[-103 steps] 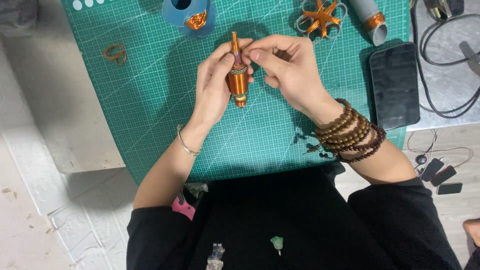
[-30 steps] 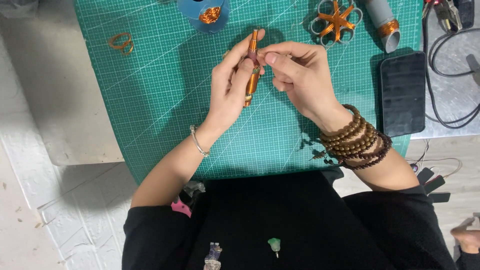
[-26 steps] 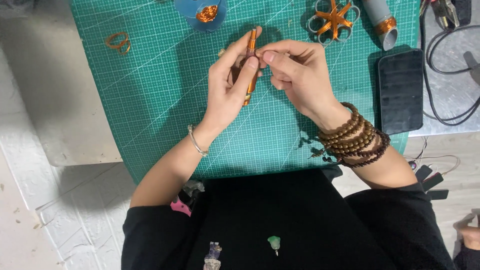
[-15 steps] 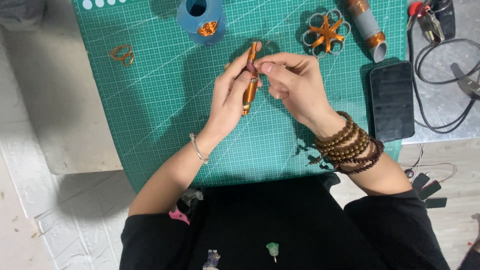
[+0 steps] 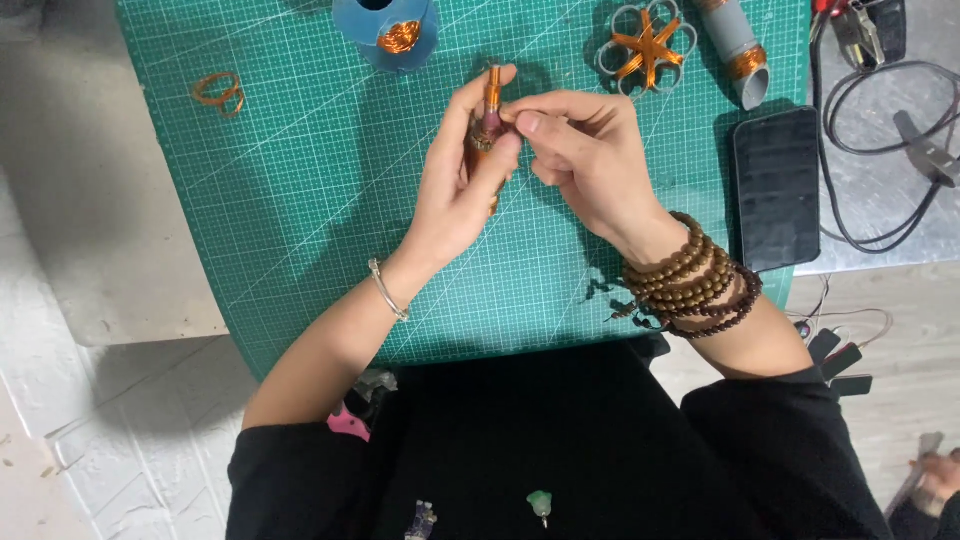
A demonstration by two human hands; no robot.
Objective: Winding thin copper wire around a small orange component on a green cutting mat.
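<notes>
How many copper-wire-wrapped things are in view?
5, maybe more hidden: rod in left hand; blue cup at top; flower frame; grey tube; loose coil at left.

I am seeing open mat [image 5: 300, 200] lying left of my left hand [image 5: 455, 190] fingers, with only a small wire loop [image 5: 218, 90] sitting well out to the left. Just above the fingertips a blue cup [image 5: 385, 30] is crowding the top edge. Up and right of my right hand [image 5: 585, 150] fingers, a wire flower [image 5: 648, 45] and a grey tube [image 5: 735, 50] are blocking the way. A phone [image 5: 778, 185] is lying near to the right, cables [image 5: 880, 110] beyond it. Below both hands the mat is staying bare between my forearms.
</notes>
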